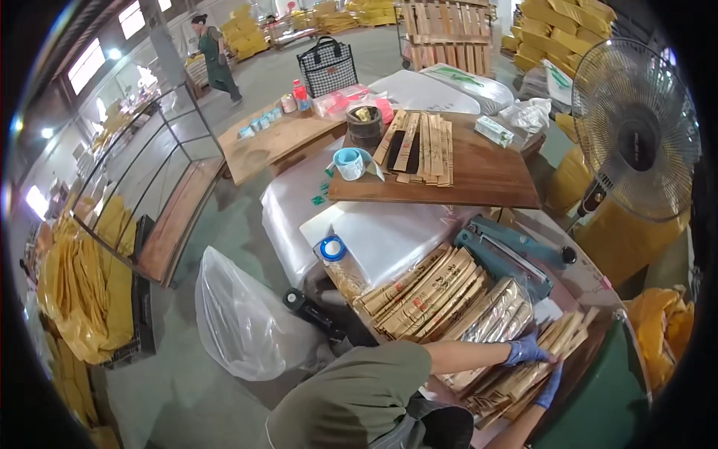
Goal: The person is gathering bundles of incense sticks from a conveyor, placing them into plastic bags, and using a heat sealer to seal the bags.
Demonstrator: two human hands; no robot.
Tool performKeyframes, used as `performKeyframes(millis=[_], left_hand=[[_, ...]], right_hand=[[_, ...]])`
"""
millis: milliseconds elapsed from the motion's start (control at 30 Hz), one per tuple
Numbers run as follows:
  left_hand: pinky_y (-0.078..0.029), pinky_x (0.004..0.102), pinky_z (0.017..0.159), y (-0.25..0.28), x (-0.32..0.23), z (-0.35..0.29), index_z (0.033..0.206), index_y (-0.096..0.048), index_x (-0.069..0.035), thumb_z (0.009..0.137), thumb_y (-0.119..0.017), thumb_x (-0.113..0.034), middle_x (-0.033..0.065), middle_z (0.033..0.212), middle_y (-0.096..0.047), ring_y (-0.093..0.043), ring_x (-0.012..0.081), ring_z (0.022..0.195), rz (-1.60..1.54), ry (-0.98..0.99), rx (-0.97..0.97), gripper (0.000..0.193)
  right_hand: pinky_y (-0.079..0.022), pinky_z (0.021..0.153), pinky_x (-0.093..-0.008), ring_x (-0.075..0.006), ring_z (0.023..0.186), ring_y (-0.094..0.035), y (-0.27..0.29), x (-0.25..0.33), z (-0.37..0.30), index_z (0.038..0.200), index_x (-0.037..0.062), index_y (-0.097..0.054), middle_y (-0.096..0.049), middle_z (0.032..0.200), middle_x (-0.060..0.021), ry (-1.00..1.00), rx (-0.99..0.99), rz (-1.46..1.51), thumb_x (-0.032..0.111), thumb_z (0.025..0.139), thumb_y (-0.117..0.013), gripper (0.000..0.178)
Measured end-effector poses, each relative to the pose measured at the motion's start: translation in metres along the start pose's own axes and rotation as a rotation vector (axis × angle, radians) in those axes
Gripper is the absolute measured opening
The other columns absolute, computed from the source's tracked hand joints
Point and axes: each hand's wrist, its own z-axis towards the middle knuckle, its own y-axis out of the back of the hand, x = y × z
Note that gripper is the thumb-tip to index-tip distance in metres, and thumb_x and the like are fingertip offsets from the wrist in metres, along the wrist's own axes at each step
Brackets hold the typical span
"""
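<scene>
Both my hands wear bluish-purple gloves and are closed around a loose bunch of long, narrow brown packets at the lower right. My left hand grips the bunch from the left side. My right hand holds it from the near right, partly hidden by the packets. More brown packets lie loose under and beside my hands. Just beyond, packets wrapped in clear plastic lie next to a row of printed brown packets.
A teal bag sealer stands beyond the packets. A roll of blue tape lies near clear plastic sheets. Packets, a dark pot and a label roll sit on the brown board. A fan stands right; a person walks far left.
</scene>
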Motion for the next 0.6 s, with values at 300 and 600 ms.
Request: performKeyframes(millis=[300,600], left_hand=[[-0.042,0.0324,0.091,0.017,-0.12,-0.046,0.114,-0.052,-0.003,0.046,-0.086,-0.032,0.0086,0.112,-0.057,-0.052,0.0204,0.105,0.066,-0.765,0.644,0.081],[-0.032,0.0385,0.103,0.004,-0.105,-0.047,0.14,0.015,-0.022,0.041,-0.091,-0.016,0.0094,0.141,-0.024,-0.035,0.027,0.125,-0.227,-0.591,1.02,0.145]], right_hand=[[-0.048,0.08,-0.0374,-0.028,0.098,-0.056,-0.033,0.057,-0.12,0.114,-0.0001,-0.049,-0.056,0.11,-0.0146,0.632,-0.224,-0.757,0.023,0.062,-0.08,0.065],[-0.033,0.101,-0.0368,-0.0268,0.119,-0.041,-0.108,0.105,-0.161,0.135,0.0076,-0.028,-0.037,0.132,-0.0155,1.06,0.145,-0.213,0.037,0.05,-0.086,0.108]])
